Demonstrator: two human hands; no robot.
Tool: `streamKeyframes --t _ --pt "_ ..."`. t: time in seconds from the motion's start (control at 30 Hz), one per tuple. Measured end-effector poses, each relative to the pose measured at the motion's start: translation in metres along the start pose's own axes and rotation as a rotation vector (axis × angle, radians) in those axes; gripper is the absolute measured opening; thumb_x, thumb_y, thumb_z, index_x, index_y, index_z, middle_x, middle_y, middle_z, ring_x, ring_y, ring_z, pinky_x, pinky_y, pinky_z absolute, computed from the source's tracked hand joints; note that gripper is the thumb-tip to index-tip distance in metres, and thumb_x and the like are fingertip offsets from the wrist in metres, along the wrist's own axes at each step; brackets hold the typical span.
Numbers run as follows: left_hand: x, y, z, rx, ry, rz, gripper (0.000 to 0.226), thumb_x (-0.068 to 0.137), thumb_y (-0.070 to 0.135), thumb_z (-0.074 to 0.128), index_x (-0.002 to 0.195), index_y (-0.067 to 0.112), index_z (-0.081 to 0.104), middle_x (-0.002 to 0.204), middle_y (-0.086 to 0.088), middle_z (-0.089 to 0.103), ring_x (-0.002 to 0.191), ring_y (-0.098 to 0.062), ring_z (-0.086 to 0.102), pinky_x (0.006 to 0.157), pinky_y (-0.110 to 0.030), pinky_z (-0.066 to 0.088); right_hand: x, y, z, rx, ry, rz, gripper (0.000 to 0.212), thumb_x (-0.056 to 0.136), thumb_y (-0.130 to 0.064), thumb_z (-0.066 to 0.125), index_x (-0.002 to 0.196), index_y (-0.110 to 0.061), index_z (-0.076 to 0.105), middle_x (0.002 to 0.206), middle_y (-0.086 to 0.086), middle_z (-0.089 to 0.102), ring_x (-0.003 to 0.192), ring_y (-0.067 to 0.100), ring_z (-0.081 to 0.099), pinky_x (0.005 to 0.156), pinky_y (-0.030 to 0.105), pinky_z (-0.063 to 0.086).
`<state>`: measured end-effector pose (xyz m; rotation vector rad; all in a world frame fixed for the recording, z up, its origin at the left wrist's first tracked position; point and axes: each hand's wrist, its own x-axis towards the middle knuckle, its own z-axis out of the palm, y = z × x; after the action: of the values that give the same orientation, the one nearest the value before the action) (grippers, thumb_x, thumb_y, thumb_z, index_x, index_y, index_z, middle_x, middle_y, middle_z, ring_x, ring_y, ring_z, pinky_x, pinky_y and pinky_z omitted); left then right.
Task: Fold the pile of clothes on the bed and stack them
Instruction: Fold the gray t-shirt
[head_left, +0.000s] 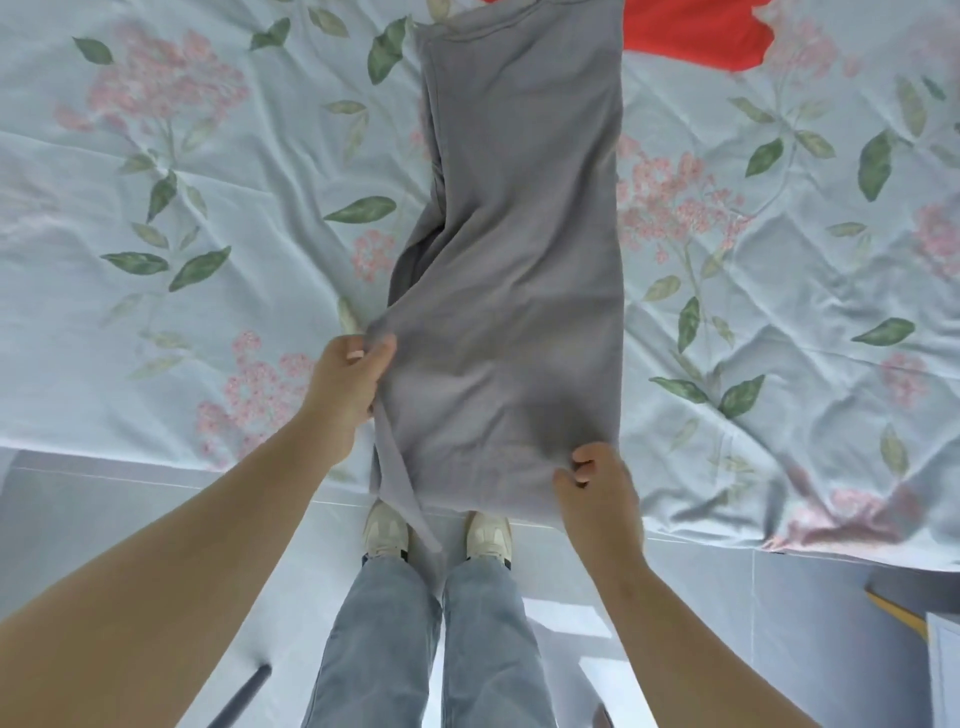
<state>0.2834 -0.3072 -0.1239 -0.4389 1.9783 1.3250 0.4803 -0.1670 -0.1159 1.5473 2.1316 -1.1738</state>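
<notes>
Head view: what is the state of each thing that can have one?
grey garment: folded into a long strip, lying flat on the bed, near end at its edge.
red garment: beyond it, mostly out of frame; fold cannot be told.
left hand: pinches the grey garment's left edge.
right hand: grips its near right corner.

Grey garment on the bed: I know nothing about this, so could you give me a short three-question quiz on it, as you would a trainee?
1. True or false: the left hand and the right hand both grip the grey garment.
2. The cloth by the garment's far end is: A red, B blue, C black.
3. Fill in: the bedsheet is printed with green leaves and pink ___.

Key: 1 true; 2 A; 3 flowers.
</notes>
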Motion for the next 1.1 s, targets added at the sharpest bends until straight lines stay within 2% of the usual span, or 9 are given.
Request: streamKeyframes --t 0.07,0.17,0.33,0.47,0.57,0.63,0.73,0.83,1.1 --pt "-0.009 -0.007 0.003 0.283 -0.179 -0.060 0.068 0.066 0.043 0.079 0.118 0.014 0.048 0.110 0.002 0.056 0.100 -0.020 0.055 0.087 -0.039 0.048 0.001 0.005 -0.008 -0.011 0.128 0.049 0.038 0.085 -0.018 0.058 0.122 -0.017 0.047 0.117 0.003 0.048 0.108 0.027 0.048 0.089 0.040 0.043" --pt "-0.016 -0.025 0.004 0.592 -0.176 -0.057 0.026 0.079 0.006 0.061 0.101 0.010 0.046 0.095 -0.004 0.052 0.087 -0.023 0.050 0.069 -0.031 0.043 0.004 0.011 -0.010 -0.053 0.145 0.114 0.049 0.086 -0.023 0.063 0.130 -0.015 0.044 0.128 0.009 0.045 0.120 0.033 0.043 0.098 0.044 0.038" --pt "-0.021 -0.045 -0.019 0.330 -0.037 -0.146 0.024 0.074 -0.003 0.034 0.091 0.001 0.051 0.087 -0.012 0.048 0.083 -0.024 0.044 0.074 -0.041 0.043 0.011 0.025 -0.016 0.223 0.048 0.146 0.010 0.092 -0.018 0.055 0.094 -0.008 0.053 0.077 -0.001 0.052 0.077 0.022 0.051 0.058 0.029 0.036" --pt "-0.044 -0.054 -0.012 0.632 -0.022 -0.083 0.014 0.081 0.002 0.041 0.071 0.011 0.036 0.082 -0.007 0.042 0.076 -0.025 0.041 0.063 -0.032 0.036 0.007 0.032 -0.025 0.395 0.024 0.185 0.013 0.097 -0.016 0.047 0.100 -0.005 0.052 0.080 0.000 0.047 0.068 0.013 0.040 0.059 0.026 0.032" --pt "-0.055 -0.058 -0.004 0.803 0.050 0.046 0.022 0.086 0.022 0.052 0.069 0.013 0.041 0.106 -0.003 0.035 0.100 -0.024 0.035 0.083 -0.034 0.036 0.005 0.034 -0.026 0.407 -0.012 0.188 0.011 0.098 -0.016 0.043 0.103 -0.009 0.051 0.083 -0.002 0.050 0.071 0.013 0.043 0.060 0.026 0.034" --pt "-0.054 -0.061 -0.003 0.739 -0.002 0.070 0.028 0.086 0.031 0.059 0.069 0.011 0.049 0.106 -0.002 0.036 0.094 -0.020 0.044 0.081 -0.032 0.040 0.006 0.035 -0.025 0.345 -0.055 0.144 0.010 0.097 -0.020 0.048 0.096 -0.010 0.050 0.080 -0.002 0.049 0.071 0.015 0.043 0.060 0.025 0.034" --pt "-0.055 -0.054 -0.008 0.556 -0.154 -0.005 0.028 0.081 0.012 0.062 0.062 0.006 0.043 0.076 -0.007 0.043 0.059 -0.017 0.041 0.055 -0.025 0.030 0.007 0.039 -0.030 0.262 -0.126 0.125 0.021 0.093 -0.020 0.056 0.081 -0.004 0.050 0.074 0.004 0.045 0.068 0.019 0.039 0.059 0.029 0.029" --pt "-0.058 -0.045 -0.018 0.366 -0.285 -0.129 0.011 0.071 0.011 0.061 0.069 0.007 0.051 0.066 -0.006 0.047 0.064 -0.019 0.043 0.061 -0.025 0.034 0.009 0.052 -0.041 0.304 -0.080 0.170 0.019 0.096 -0.016 0.049 0.086 -0.001 0.058 0.079 0.006 0.050 0.072 0.020 0.042 0.064 0.032 0.031" --pt "-0.062 -0.069 -0.017 0.813 -0.236 0.025 0.005 0.079 -0.003 0.053 0.083 0.000 0.052 0.073 -0.012 0.049 0.064 -0.021 0.040 0.057 -0.028 0.028 -0.003 0.068 -0.033 0.205 -0.107 0.139 0.022 0.089 -0.020 0.062 0.081 -0.004 0.048 0.072 0.004 0.045 0.068 0.019 0.039 0.060 0.030 0.029"
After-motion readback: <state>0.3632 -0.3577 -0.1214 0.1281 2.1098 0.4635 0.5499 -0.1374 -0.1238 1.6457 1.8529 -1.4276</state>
